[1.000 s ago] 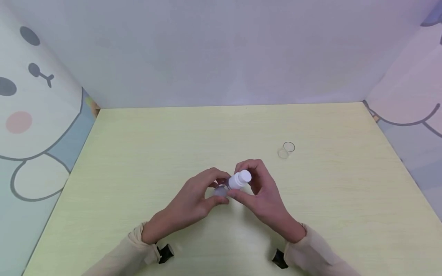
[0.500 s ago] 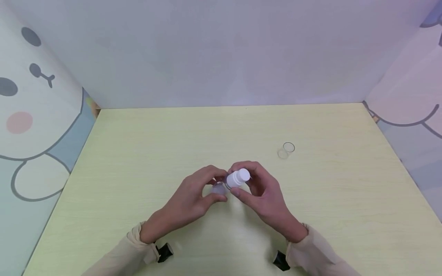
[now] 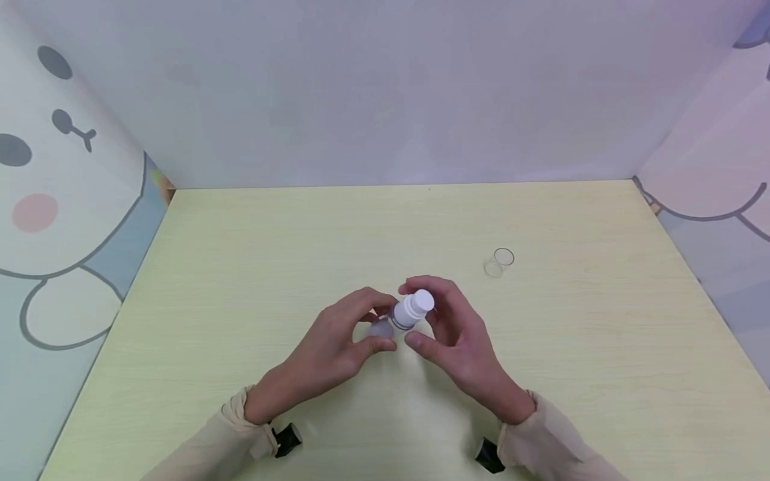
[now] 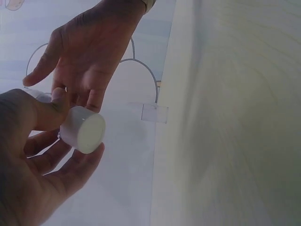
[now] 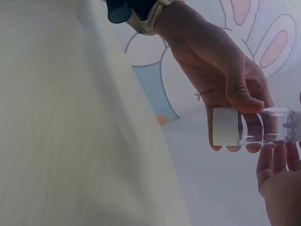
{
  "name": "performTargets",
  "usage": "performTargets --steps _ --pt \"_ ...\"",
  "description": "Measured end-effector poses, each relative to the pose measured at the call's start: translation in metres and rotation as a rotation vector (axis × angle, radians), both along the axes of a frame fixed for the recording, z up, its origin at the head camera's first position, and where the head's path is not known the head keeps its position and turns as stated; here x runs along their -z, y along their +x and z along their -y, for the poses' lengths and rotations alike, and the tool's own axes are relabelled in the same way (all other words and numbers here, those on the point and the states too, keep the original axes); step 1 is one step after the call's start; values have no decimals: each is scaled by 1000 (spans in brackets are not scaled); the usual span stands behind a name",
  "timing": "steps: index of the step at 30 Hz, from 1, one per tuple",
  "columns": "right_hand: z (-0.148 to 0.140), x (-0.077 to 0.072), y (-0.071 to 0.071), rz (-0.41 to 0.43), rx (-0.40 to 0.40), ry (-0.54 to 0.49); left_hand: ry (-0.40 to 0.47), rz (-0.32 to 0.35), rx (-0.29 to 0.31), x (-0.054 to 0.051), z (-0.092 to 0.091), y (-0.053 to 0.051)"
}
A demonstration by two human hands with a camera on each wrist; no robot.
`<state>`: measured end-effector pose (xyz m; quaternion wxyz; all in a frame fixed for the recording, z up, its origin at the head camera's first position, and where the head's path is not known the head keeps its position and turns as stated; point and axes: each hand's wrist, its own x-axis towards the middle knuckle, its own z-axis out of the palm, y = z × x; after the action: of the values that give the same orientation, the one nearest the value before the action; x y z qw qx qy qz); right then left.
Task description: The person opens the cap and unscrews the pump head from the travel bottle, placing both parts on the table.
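Note:
My left hand holds a small clear bottle with a white pump top, its thumb and fingers on opposite sides of the clear body. The bottle tilts with its top toward the upper right. Its white base faces the camera in the left wrist view; clear body and base lie sideways in the right wrist view. Close around the pump top is my right hand, thumb and fingers spread apart, holding nothing. Whether its fingertips touch the bottle is hard to tell.
A clear cylindrical cap stands on the pale wooden table, beyond my right hand. A plain wall rises at the table's back edge, with cartoon-printed panels on both sides.
My right hand has loosened from around the bottle's upper part, its thumb moving away from it. My left hand keeps its hold, with the bottle shifted slightly up and left.

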<state>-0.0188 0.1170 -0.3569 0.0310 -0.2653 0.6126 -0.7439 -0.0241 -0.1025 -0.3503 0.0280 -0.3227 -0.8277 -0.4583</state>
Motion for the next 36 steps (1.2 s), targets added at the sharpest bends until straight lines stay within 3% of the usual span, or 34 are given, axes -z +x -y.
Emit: performTargets --steps 5,9,20,36 --pt "3 4 0 77 68 -9 -9 8 3 1 -2 1" --pt "4 7 -1 68 81 -6 -8 0 2 2 -3 2" --pt "1 4 -1 16 39 -30 -6 -6 -1 1 -3 1" --pt "0 1 1 18 6 4 -4 6 -12 0 -1 0"
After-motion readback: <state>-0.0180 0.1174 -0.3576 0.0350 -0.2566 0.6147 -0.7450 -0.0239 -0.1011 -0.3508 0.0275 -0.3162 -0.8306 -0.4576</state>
